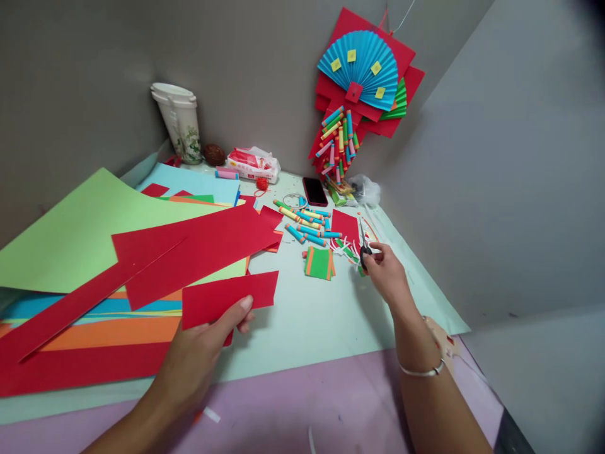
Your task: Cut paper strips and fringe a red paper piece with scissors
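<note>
1. Red paper strip (230, 297): a short rectangular piece held just above the tabletop (302, 321), near the front and left of its middle.
2. The left hand (201, 356) pinches the strip's lower edge, with the thumb on top and the other fingers curled beneath it.
3. The right hand (386, 271) reaches forward on the right side and is closed around the dark handles of a pair of scissors (363, 243). The blades point away from the person and lie over small paper scraps.
4. A thin bracelet (422, 371) circles the right wrist.
5. Left of the strip lie long red paper sheets (189, 249), set over green paper (80, 230), with orange and blue sheets beneath them.
6. Between the two hands, farther back, sits a small green and orange folded piece (319, 262).
7. Behind it is a scatter of rolled paper tubes (307, 224) in blue, yellow and green.
8. A dark phone (314, 191) lies flat beyond the tubes.
9. At the back wall stand a white lidded cup (179, 123) and a plastic packet (253, 164), with a small ball of red thread (262, 183) just in front of the packet.
10. A red paper decoration (363, 82) with a blue pleated fan hangs on the wall above the phone, with clusters of tubes dangling below it.
</note>
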`<action>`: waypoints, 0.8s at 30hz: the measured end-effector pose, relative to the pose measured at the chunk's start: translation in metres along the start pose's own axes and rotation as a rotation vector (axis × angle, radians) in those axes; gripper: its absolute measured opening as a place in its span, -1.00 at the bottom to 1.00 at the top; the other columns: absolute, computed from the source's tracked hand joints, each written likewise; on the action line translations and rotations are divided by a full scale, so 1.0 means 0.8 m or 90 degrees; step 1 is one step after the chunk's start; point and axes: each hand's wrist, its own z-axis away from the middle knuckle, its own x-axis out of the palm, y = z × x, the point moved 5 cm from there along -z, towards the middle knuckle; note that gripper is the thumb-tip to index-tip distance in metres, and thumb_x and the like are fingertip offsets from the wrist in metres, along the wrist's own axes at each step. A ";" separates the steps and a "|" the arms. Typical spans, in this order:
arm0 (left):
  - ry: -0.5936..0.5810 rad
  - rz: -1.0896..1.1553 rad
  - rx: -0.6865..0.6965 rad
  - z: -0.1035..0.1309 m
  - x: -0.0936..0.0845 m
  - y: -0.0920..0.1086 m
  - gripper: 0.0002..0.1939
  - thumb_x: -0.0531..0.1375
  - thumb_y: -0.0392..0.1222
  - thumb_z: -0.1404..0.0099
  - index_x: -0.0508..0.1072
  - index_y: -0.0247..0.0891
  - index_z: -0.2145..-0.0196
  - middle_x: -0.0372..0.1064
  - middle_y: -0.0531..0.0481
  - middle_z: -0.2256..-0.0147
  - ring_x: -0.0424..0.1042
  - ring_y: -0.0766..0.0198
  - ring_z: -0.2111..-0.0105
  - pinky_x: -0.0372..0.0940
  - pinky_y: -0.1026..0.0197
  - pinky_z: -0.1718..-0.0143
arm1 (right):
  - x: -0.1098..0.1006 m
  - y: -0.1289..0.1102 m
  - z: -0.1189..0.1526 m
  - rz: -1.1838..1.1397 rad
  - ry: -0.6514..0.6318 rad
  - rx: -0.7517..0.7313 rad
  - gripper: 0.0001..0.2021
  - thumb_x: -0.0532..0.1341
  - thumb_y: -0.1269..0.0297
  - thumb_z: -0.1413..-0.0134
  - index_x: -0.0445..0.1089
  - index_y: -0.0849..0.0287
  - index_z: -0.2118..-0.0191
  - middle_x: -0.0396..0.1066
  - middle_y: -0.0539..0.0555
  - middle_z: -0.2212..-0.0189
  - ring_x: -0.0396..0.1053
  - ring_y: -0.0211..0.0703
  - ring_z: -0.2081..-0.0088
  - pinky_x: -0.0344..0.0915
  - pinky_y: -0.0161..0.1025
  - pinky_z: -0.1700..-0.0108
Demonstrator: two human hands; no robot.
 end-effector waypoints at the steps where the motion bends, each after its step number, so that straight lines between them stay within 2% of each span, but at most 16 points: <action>1: -0.014 0.023 -0.029 0.000 0.003 -0.004 -0.59 0.24 0.26 -0.10 0.61 -0.13 0.54 0.56 -0.01 0.51 0.51 0.06 0.38 0.34 0.18 0.31 | 0.004 -0.008 0.011 -0.052 -0.022 -0.014 -0.53 0.05 0.20 -0.23 0.19 0.22 -0.22 0.46 0.13 0.22 0.48 -0.10 0.29 0.36 -0.21 0.24; 3: -0.024 0.060 -0.064 0.002 0.006 -0.008 -0.58 0.25 0.26 -0.10 0.61 -0.16 0.54 0.58 -0.04 0.46 0.51 0.05 0.33 0.33 0.18 0.27 | 0.018 -0.025 0.045 -0.160 -0.081 -0.046 -0.54 0.01 0.16 -0.27 0.19 0.16 -0.22 0.46 0.08 0.23 0.47 -0.17 0.32 0.36 -0.27 0.28; 5: -0.024 0.068 -0.083 0.006 0.007 -0.008 -0.57 0.26 0.28 -0.08 0.60 -0.16 0.53 0.59 -0.04 0.44 0.51 0.05 0.32 0.32 0.17 0.25 | 0.044 -0.045 0.094 -0.453 -0.248 -0.038 -0.54 0.09 0.12 -0.24 0.24 0.15 -0.20 0.45 0.09 0.24 0.44 -0.17 0.31 0.34 -0.26 0.30; 6: -0.024 0.063 -0.091 0.008 0.007 -0.007 -0.56 0.25 0.29 -0.08 0.60 -0.16 0.53 0.59 -0.04 0.44 0.51 0.05 0.31 0.31 0.16 0.24 | 0.057 -0.054 0.121 -0.549 -0.320 -0.017 -0.54 0.15 0.10 -0.21 0.27 0.14 -0.18 0.45 0.09 0.26 0.42 -0.18 0.34 0.32 -0.27 0.33; 8: -0.020 0.054 -0.103 0.013 0.007 -0.005 -0.54 0.24 0.31 -0.07 0.60 -0.16 0.53 0.58 -0.05 0.44 0.50 0.03 0.30 0.30 0.14 0.21 | 0.078 -0.068 0.171 -0.638 -0.413 0.023 -0.55 0.24 0.10 -0.16 0.33 0.12 -0.13 0.44 0.08 0.29 0.39 -0.21 0.38 0.30 -0.29 0.36; 10: -0.018 0.053 -0.109 0.017 0.008 -0.002 -0.53 0.24 0.32 -0.07 0.59 -0.16 0.55 0.58 -0.05 0.44 0.50 0.02 0.29 0.29 0.14 0.19 | 0.095 -0.075 0.209 -0.672 -0.452 0.082 -0.57 0.28 0.09 -0.13 0.36 0.08 -0.10 0.43 0.05 0.31 0.38 -0.23 0.40 0.26 -0.31 0.39; 13: -0.019 0.059 -0.089 0.021 0.011 0.006 -0.56 0.23 0.28 -0.09 0.55 -0.14 0.61 0.56 -0.03 0.49 0.51 0.04 0.33 0.31 0.17 0.22 | 0.110 -0.083 0.236 -0.715 -0.454 0.128 -0.57 0.35 0.11 -0.03 0.39 0.08 -0.03 0.39 -0.01 0.40 0.34 -0.26 0.45 0.23 -0.33 0.43; 19: -0.025 0.016 -0.069 0.026 0.020 0.002 -0.66 0.20 0.13 -0.13 0.55 -0.07 0.65 0.53 0.00 0.56 0.51 0.07 0.46 0.32 0.20 0.39 | 0.117 -0.086 0.244 -0.784 -0.426 0.113 -0.60 0.39 0.24 0.04 0.42 0.05 0.02 0.40 0.00 0.32 0.34 -0.29 0.41 0.26 -0.33 0.36; 24: -0.023 0.008 -0.069 0.023 0.017 -0.002 -0.62 0.16 0.19 -0.16 0.57 -0.07 0.59 0.56 0.00 0.50 0.52 0.05 0.37 0.32 0.19 0.28 | 0.114 -0.072 0.242 -0.767 -0.385 0.145 -0.51 0.35 0.16 -0.05 0.34 -0.01 -0.12 0.37 0.02 0.29 0.34 -0.27 0.43 0.26 -0.34 0.41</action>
